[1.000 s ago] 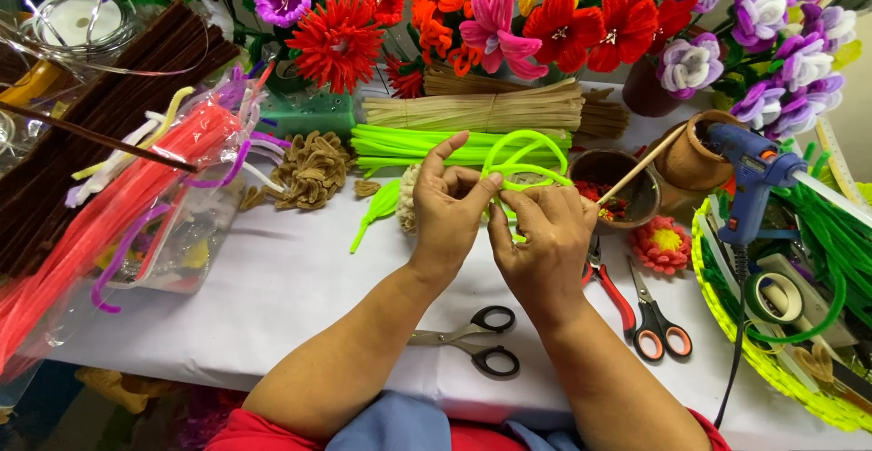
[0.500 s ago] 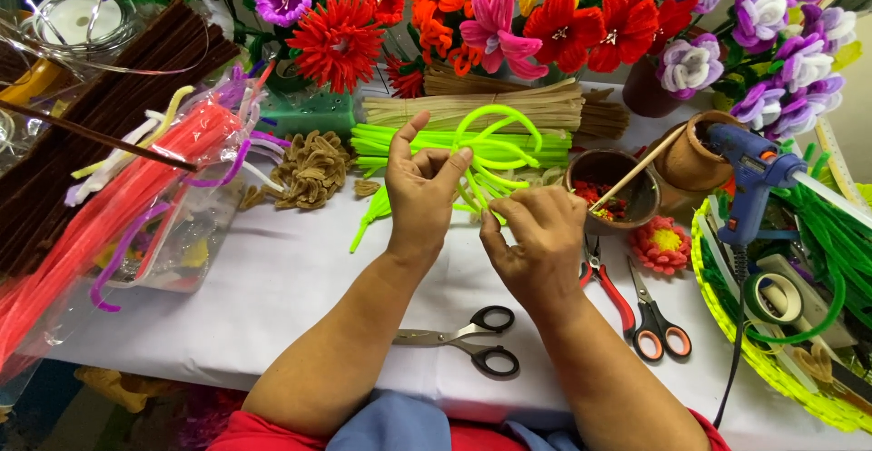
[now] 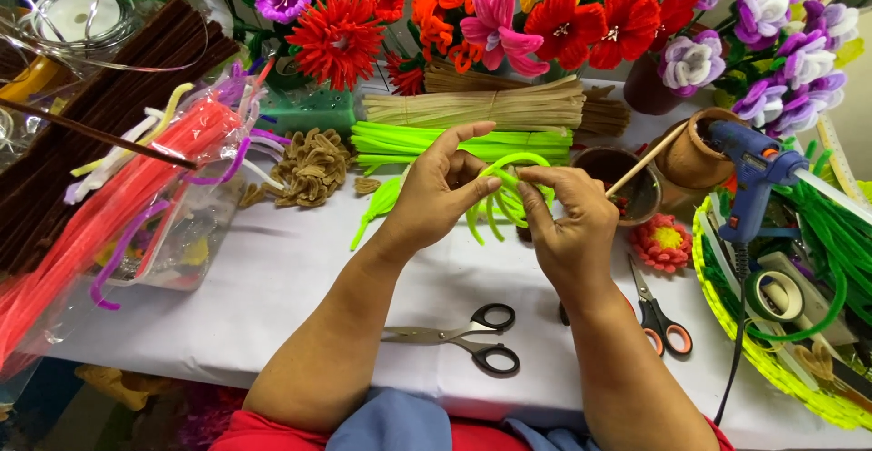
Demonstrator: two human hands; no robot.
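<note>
Both hands — the left hand (image 3: 434,198) and right hand (image 3: 570,224) — are pinching a looped lime-green fuzzy pipe cleaner (image 3: 505,189) (fingertips meeting on it), just beyond the black-handled steel scissors (image 3: 465,335); the blue plastic glue gun (image 3: 750,175) is standing far right of them.

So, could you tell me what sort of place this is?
Probably a craft table for making artificial flowers: finished pipe-cleaner flowers line the back, bundles of green pipe cleaners lie ready, and a blue glue gun stands at hand.

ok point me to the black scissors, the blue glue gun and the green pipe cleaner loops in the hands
black scissors (image 3: 472,342), head view, on the pivot and handles.
blue glue gun (image 3: 750,171), head view, on its body.
green pipe cleaner loops (image 3: 505,198), head view, on a loop between both hands.
</note>
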